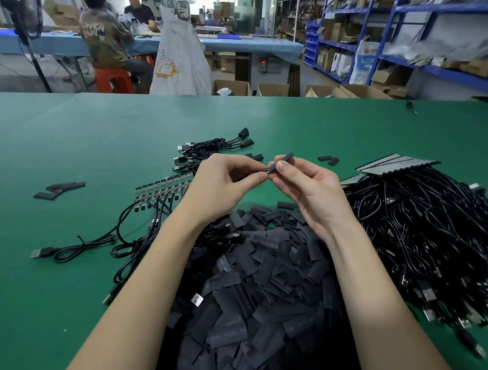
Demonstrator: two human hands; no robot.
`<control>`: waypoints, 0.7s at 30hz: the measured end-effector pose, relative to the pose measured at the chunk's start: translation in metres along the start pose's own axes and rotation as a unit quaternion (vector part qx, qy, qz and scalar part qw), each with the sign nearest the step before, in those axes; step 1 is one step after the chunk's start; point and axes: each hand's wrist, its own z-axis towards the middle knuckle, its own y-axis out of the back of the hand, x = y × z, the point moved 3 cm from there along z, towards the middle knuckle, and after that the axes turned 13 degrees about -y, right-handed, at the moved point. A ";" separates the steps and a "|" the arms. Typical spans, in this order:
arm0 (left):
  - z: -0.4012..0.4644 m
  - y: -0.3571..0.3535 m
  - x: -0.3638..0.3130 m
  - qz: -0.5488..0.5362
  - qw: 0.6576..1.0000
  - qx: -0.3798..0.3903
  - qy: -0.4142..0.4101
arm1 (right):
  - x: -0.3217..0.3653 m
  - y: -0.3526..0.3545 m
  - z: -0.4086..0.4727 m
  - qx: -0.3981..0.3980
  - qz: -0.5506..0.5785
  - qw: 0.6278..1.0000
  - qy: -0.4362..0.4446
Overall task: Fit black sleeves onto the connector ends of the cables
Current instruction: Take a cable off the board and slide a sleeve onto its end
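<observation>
A: Item, step in hand?

B: Sleeving. My right hand [303,186] has its grip clamped on a short flat black heat-shrink sleeve [281,162]; my left hand [222,183] has its grip pinched on the cable's connector end [263,170], mostly hidden, at the sleeve's near mouth.

A: Next move?

B: I judge: line up, push the sleeve fully over. Stock: loose black sleeves [261,284] below the grip, on the green tabletop [61,145].

sleeve pile [262,293] on table [60,140], cable heap [430,223] right, sleeved cables [214,148] behind
</observation>
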 end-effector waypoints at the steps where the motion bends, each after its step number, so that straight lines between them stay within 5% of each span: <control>1: 0.000 -0.001 0.000 -0.001 1.000 -0.004 0.003 | -0.001 -0.002 0.001 -0.005 -0.002 1.000 0.006; 9: 0.001 -0.006 0.005 -0.124 0.987 -0.075 0.064 | -0.008 -0.007 0.004 -0.029 0.100 0.995 0.007; 21: 0.000 -0.003 0.004 -0.112 0.987 -0.099 0.055 | -0.008 -0.015 0.001 -0.029 0.063 0.998 0.003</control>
